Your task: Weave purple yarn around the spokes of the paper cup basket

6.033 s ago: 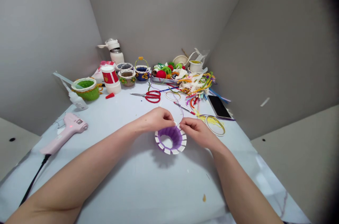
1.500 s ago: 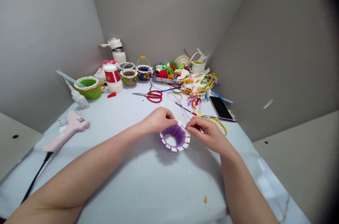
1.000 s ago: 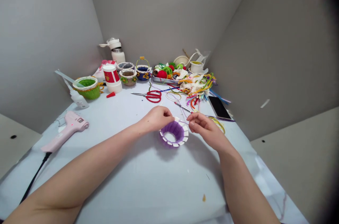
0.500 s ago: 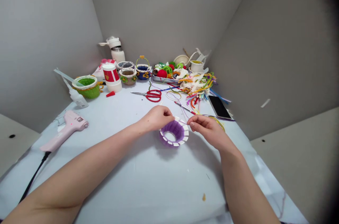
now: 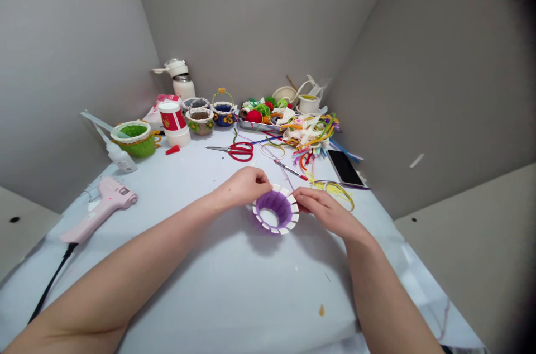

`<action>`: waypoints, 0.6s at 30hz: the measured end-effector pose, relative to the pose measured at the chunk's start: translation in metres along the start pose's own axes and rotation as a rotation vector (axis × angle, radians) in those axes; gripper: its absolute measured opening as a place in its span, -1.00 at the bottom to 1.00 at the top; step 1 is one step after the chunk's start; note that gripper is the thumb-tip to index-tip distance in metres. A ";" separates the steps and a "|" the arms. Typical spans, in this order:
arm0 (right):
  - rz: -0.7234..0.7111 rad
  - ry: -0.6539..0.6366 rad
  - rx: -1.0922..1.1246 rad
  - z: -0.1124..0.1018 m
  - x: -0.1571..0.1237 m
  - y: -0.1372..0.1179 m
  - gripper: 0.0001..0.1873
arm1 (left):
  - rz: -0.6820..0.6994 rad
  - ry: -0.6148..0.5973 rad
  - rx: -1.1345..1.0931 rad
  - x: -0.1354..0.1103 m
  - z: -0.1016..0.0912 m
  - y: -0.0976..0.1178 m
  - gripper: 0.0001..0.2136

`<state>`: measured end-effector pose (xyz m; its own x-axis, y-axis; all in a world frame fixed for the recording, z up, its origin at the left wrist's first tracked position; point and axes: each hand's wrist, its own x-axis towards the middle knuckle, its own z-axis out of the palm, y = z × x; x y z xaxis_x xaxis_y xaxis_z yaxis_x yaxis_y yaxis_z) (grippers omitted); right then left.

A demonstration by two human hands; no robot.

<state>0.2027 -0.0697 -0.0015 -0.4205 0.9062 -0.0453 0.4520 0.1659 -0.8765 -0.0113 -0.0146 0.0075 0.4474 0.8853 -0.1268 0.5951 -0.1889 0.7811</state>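
Between my hands a small paper cup [image 5: 274,211], woven in purple yarn with white slit tabs round its rim, tilts its opening towards me. My left hand [image 5: 249,185] is closed on the cup's back left rim. At the right rim is my right hand [image 5: 320,207], its fingers pinched together on a thin purple yarn [image 5: 287,176]; the fingertips are partly hidden behind the tabs. That strand trails back across the table past a red pen [image 5: 291,170]. Red-handled scissors [image 5: 240,151] lie beyond my left hand.
At left lie a pink glue gun [image 5: 103,206] and a white glue bottle [image 5: 121,157] beside a green basket [image 5: 136,140]. Small decorated baskets [image 5: 201,122] stand at the back, near a tray of yarn balls [image 5: 255,125]. Colourful cords [image 5: 312,133] and a phone [image 5: 345,167] are at right.
My right hand has moved slightly left and turned, its fingers now against the cup's right rim. My left hand keeps its hold on the cup. The view has shifted slightly.
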 end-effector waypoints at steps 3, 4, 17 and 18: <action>-0.005 0.044 -0.036 0.001 0.000 0.000 -0.63 | -0.009 -0.028 0.033 -0.003 -0.005 0.003 -0.85; 0.003 0.060 -0.042 0.002 0.001 0.001 -0.65 | -0.013 -0.038 0.044 -0.003 -0.006 0.005 -0.85; -0.008 0.075 -0.050 0.012 0.013 0.000 -0.65 | 0.059 -0.154 -0.051 0.000 0.001 -0.001 -0.71; -0.015 0.080 -0.048 0.010 0.012 0.001 -0.64 | 0.051 -0.144 -0.056 0.001 0.000 -0.002 -0.72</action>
<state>0.1901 -0.0625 -0.0074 -0.3643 0.9313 0.0072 0.4841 0.1959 -0.8528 -0.0119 -0.0139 0.0061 0.5693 0.8044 -0.1696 0.5330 -0.2040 0.8212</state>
